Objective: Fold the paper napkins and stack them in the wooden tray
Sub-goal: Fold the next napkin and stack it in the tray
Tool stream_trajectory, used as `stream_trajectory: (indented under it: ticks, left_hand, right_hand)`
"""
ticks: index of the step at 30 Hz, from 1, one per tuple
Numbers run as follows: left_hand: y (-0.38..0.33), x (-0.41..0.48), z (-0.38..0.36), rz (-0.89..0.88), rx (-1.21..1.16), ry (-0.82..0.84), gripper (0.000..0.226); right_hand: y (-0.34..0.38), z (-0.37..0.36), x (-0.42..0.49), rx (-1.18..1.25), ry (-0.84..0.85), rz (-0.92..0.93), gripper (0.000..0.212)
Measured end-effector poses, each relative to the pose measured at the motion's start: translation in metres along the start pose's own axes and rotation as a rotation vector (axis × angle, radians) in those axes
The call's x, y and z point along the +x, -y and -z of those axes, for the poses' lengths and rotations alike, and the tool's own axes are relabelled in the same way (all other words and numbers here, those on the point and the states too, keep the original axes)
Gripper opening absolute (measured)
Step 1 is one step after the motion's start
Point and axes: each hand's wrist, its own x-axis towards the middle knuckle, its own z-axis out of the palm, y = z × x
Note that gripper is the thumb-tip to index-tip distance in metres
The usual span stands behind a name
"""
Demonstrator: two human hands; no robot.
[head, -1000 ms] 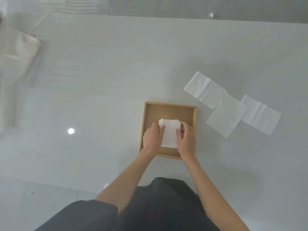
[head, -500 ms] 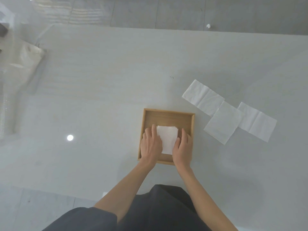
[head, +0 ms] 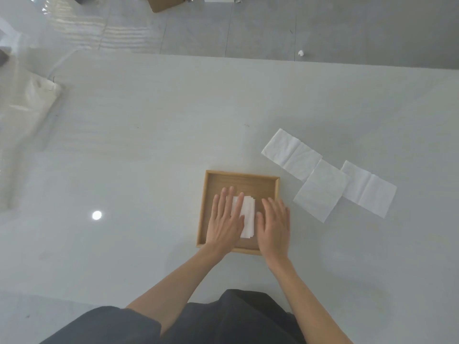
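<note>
White folded napkins [head: 247, 217] — neatly stacked in wooden tray [head: 242, 176] — under flat, spread hands [head: 250, 219].

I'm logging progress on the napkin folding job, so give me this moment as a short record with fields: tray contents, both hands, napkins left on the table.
tray: wooden tray on the white table, in front of the person
tray contents: folded napkin stack, edges slightly offset
left hand: left hand flat, fingers spread, resting on the stack's left part
right hand: right hand flat, open, just right of the stack, over the tray's right rim
unfolded napkins: three, right of the tray, overlapping
count in stack: cannot tell
</note>
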Motion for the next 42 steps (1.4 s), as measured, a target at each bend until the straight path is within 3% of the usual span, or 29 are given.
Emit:
stream_trajectory:
  ticks: [4,9,15,22,26,35,40,42]
  left_hand:
    - [-0.061,0.042,0.01,-0.071,-0.23,-0.049,0.039]
    - [-0.145,0.1,-0.001,0.142,-0.568,0.131,0.021]
    - [-0.188,0.142,-0.027,0.336,-0.496,0.164,0.018]
    - [-0.2,0.159,-0.039,0.482,-0.174,0.231,0.034]
    - [-0.202,0.162,-0.045,0.51,-0.169,0.251,0.023]
    - [-0.191,0.145,-0.032,0.677,-0.797,0.223,0.013]
    - [-0.182,0.128,-0.004,0.675,-1.236,0.414,0.01]
    - [-0.176,0.12,0.007,0.639,-1.352,0.512,0.02]
  right_hand:
    - [-0.053,0.057,0.035,0.227,-0.183,-0.327,0.018]
    - [-0.122,0.112,0.084,0.324,-0.199,-0.676,0.019]
    - [-0.16,0.124,0.106,0.36,-0.056,-0.863,0.022]
    - [-0.154,0.105,0.107,0.358,0.048,-0.914,0.026]
    - [-0.148,0.103,0.109,0.406,0.085,-0.93,0.016]
    - [-0.159,0.107,0.087,0.59,0.025,-0.721,0.008]
    - [-0.171,0.114,0.073,0.882,0.079,-0.655,0.012]
    - [-0.176,0.118,0.07,1.018,0.148,-0.648,0.019]
